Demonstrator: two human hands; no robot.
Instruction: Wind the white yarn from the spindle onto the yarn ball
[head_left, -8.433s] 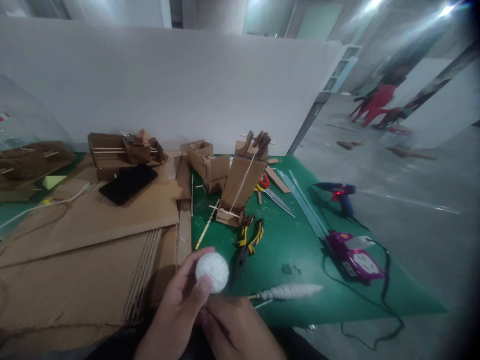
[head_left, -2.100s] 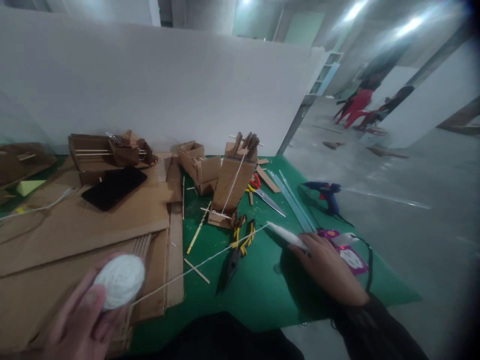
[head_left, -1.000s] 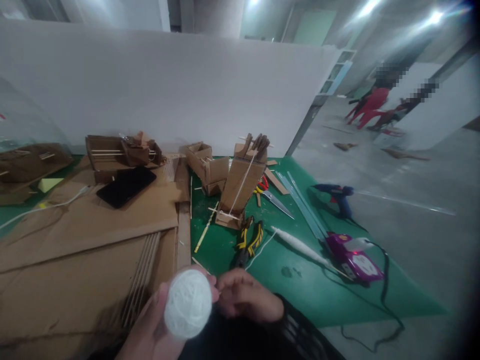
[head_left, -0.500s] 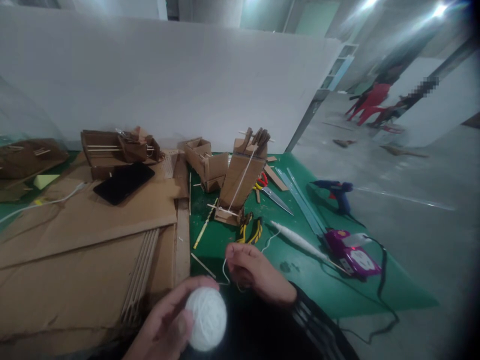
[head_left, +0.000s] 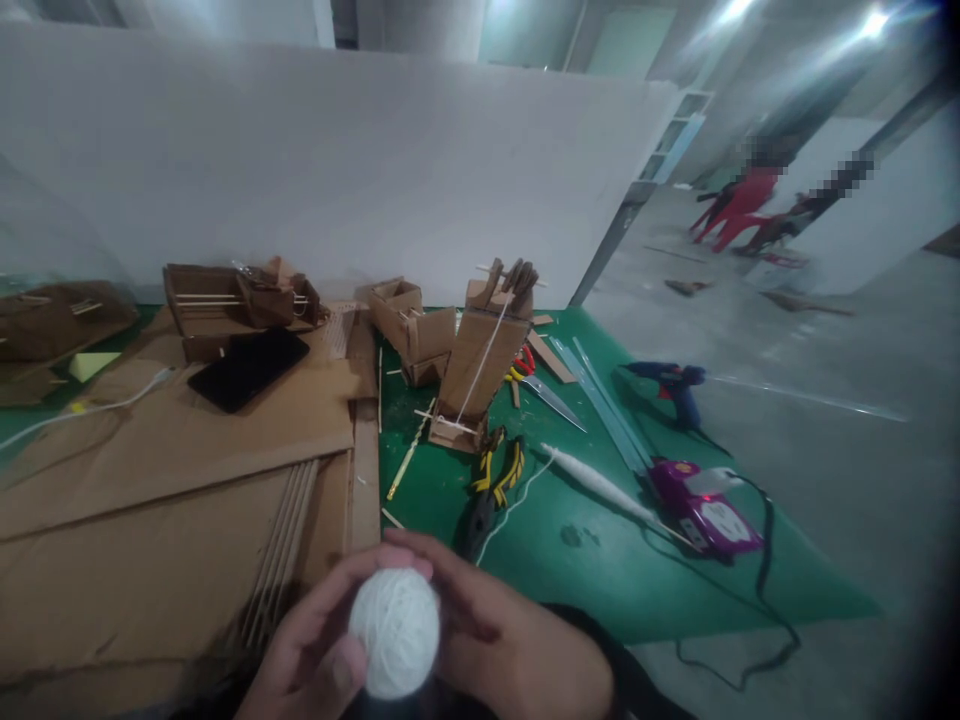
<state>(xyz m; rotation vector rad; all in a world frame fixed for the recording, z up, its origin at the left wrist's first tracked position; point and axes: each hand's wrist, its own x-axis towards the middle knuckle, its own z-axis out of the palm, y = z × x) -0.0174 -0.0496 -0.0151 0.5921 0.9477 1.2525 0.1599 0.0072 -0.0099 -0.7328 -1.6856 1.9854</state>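
Observation:
My left hand (head_left: 319,635) is wrapped round a ball of white string (head_left: 395,632) at the bottom of the head view, its thumb on the near side. My right hand (head_left: 517,640) has its fingers against the ball's far right side, and their tips are partly hidden behind it. From under that hand a loose strand runs up to a stick wound with white string (head_left: 600,480). Just beyond the hands lie pliers (head_left: 491,490) with yellow and black handles.
A cardboard model (head_left: 480,370) with sticks and string stands ahead. Scissors (head_left: 551,398), a blue glue gun (head_left: 671,385) and a purple power strip (head_left: 705,510) lie to the right. A black phone (head_left: 251,368) rests on cardboard sheets (head_left: 187,550) at left.
My right hand has come down and left from above the mat to the ball, uncovering the pliers' lower part. The ball has shifted slightly left.

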